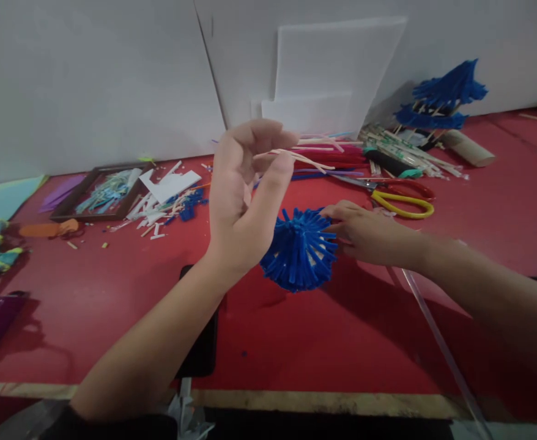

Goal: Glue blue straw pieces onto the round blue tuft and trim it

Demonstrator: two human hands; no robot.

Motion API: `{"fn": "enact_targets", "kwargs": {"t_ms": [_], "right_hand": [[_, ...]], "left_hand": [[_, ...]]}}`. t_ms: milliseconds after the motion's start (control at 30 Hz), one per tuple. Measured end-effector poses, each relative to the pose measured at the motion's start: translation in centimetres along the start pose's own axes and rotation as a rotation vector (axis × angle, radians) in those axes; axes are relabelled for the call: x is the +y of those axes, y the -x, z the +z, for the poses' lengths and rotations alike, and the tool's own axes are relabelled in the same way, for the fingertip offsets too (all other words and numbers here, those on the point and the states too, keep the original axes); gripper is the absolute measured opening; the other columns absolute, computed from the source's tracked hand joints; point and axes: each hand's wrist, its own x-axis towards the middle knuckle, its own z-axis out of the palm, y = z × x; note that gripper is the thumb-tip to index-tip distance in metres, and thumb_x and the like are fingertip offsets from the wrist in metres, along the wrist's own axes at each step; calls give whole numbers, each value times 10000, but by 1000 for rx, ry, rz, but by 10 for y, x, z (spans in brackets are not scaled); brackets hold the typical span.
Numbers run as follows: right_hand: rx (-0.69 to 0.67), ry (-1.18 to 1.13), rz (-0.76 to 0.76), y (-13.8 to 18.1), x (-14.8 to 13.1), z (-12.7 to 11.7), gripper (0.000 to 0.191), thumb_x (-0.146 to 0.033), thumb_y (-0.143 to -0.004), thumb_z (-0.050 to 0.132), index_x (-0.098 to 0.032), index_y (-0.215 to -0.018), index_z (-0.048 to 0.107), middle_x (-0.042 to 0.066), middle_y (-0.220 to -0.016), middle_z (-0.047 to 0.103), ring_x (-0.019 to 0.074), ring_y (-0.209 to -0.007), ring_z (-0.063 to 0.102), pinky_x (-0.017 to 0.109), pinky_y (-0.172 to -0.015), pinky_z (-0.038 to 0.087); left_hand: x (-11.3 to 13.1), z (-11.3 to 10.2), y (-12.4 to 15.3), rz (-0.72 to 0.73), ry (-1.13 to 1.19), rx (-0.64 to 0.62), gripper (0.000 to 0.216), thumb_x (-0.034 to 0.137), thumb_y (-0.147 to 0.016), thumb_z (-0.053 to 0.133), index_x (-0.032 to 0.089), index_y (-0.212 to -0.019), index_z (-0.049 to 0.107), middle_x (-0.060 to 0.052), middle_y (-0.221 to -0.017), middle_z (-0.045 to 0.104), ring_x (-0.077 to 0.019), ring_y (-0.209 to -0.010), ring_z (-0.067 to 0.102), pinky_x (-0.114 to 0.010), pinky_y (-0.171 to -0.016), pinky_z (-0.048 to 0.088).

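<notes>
A blue cone-shaped piece [299,253], made of fuzzy pipe cleaners fanning out from a peak, is over the red table in front of me. My right hand [364,232] has its fingers closed at the cone's right edge; the fingertips are partly hidden behind it. Raised to the left of and above the cone, my left hand [252,189] is curved with thumb and fingers apart. Pale peach pipe cleaners [312,161] show behind its thumb, and they look to lie beyond the hand. The left wrist covers part of the cone's left side.
Scissors [403,198] with red and yellow handles lie behind my right hand. A taller blue pipe-cleaner model [447,101] stands back right beside a cardboard tube [468,148]. Left are a framed tray [98,217], scraps [170,186] and a phone [202,351].
</notes>
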Motion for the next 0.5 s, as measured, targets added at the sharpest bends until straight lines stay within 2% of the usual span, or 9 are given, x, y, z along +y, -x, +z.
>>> {"fn": "enact_targets", "kwargs": {"t_ms": [167, 233, 300, 400, 500], "right_hand": [[22, -46, -26, 11, 22, -16, 362, -182, -1014, 447, -284, -1045, 793, 15, -985, 774, 131, -934, 699, 252, -856, 532], [79, -8, 32, 18, 31, -30, 363, -256, -1038, 429, -271, -1089, 788, 31, -909, 780, 156, -842, 694, 287, -763, 518], [195, 75, 137, 21, 33, -45, 414, -362, -1064, 388, -249, -1152, 776, 66, -879, 779, 185, -783, 678, 322, -662, 454], [444, 239, 279, 20, 14, -67, 529, -509, -1093, 305, -270, -1188, 767, 40, -828, 775, 156, -752, 677, 303, -598, 354], [529, 238, 232, 15, -20, -82, 587, -552, -1097, 267, -296, -1085, 795, -15, -735, 747, 108, -674, 658, 275, -580, 346]], "left_hand": [[-3, 8, 7, -33, -36, -57, 168, 402, -1041, 594, 269, -1138, 627, -39, -1107, 723, -189, -1066, 718, -369, -938, 616], [-2, 10, 6, -43, -85, -119, 163, 390, -1050, 572, 257, -1105, 648, -39, -1111, 748, -189, -1050, 722, -376, -954, 612], [1, 10, 3, -33, -120, -165, 154, 375, -1040, 594, 247, -1079, 671, -42, -1119, 763, -195, -1058, 727, -380, -965, 613], [12, 6, -2, -37, -151, -210, 186, 376, -1004, 662, 247, -1135, 695, -48, -1181, 768, -213, -1081, 741, -392, -968, 630], [23, 1, -4, -44, -200, -218, 122, 269, -1007, 664, 257, -1105, 734, -18, -1119, 801, -208, -1026, 770, -396, -950, 651]]}}
